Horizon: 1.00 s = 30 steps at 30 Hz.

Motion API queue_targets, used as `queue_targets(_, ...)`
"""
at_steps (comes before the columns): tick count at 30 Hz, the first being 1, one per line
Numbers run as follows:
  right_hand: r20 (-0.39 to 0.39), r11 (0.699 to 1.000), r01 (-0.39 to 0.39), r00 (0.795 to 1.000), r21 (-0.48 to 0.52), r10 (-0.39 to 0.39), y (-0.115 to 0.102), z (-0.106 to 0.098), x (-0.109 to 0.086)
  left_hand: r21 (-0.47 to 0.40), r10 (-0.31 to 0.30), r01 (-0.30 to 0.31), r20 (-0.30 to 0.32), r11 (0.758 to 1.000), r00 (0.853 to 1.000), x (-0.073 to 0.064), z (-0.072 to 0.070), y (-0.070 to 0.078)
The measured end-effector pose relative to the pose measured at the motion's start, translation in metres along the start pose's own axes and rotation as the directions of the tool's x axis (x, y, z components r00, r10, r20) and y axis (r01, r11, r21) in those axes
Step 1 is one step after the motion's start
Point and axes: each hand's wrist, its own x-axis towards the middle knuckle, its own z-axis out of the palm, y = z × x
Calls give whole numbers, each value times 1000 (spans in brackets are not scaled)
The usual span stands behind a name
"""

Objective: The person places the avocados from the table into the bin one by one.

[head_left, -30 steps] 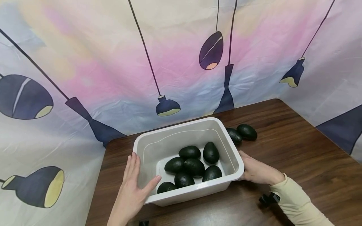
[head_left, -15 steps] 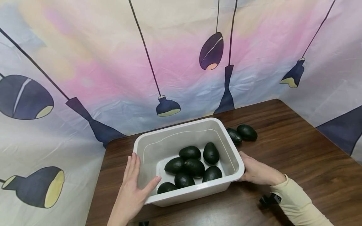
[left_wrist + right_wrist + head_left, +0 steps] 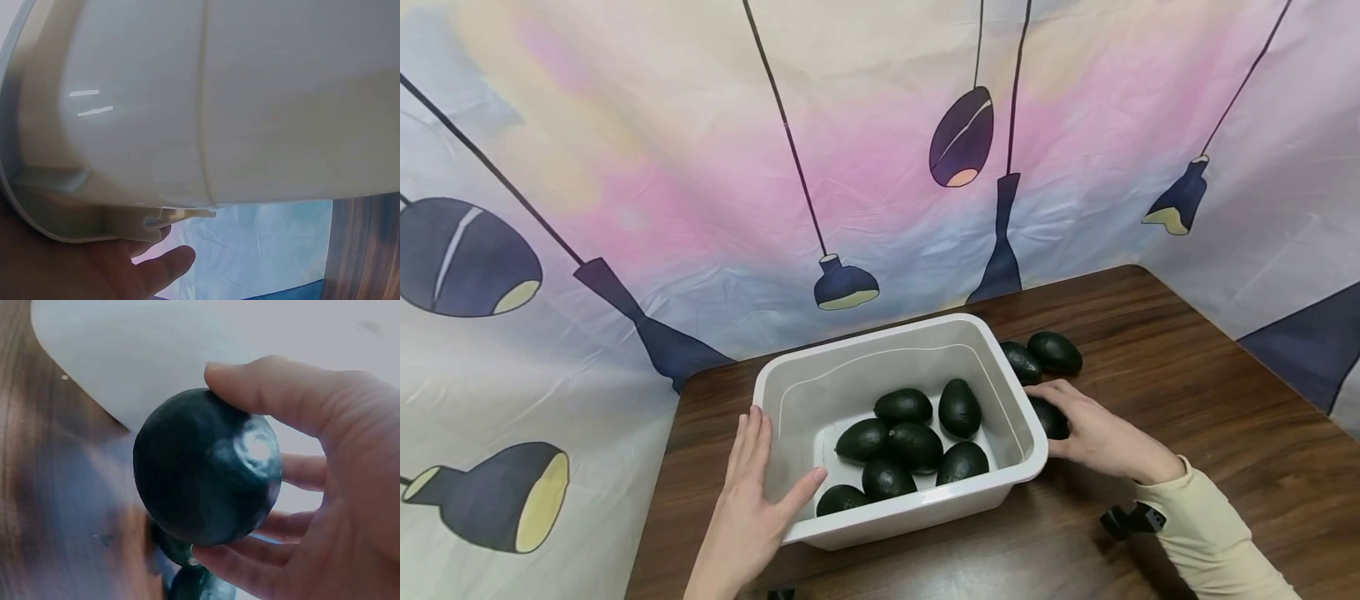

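Note:
A pale grey plastic tub (image 3: 917,505) stands on the table with several dark green avocados (image 3: 916,446) lying in its bottom. My left hand (image 3: 747,492) rests across the tub's front left corner, fingers straight along the left rim and thumb reaching over the inside. The left wrist view shows the tub's outer wall (image 3: 137,112), with fingertips past the rim. Beside the tub's right wall, my right hand (image 3: 1101,435) holds an avocado (image 3: 1051,418) between thumb and fingers. Seen from the right wrist, this avocado (image 3: 203,469) shows its rounded end, above the wooden table.
Two more avocados (image 3: 1054,352) lie on the brown wooden table (image 3: 1187,383) behind my right hand, close to the tub's right side. A patterned cloth (image 3: 700,167) hangs directly behind the table. A black wrist device (image 3: 1131,521) sits at my right sleeve.
My right hand has come up and slightly right from beside the tub's right wall, bringing an avocado into view in its fingers. The left hand and tub have stayed put.

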Motion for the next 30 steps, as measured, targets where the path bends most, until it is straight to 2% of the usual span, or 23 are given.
queue_targets(9, -121, 999, -34, 992, -11, 32, -4, -12, 0, -9, -13, 13, 8, 1000, 1000, -1, 1, 0)
queue_targets(15, -200, 999, -28, 980, -29, 21, -9, -21, 0, -7, -3, 3, -3, 1000, 1000, 0, 1, 0)
queue_targets(25, -323, 998, -20, 947, -55, 1, -24, -38, 0, -8, -6, 6, 0, 1000, 1000, 0, 1, -1)
queue_targets(30, -370, 999, 23, 928, -39, -36, -34, -44, 3, -9, -3, 3, -1, 1000, 1000, 0, 1, 0)
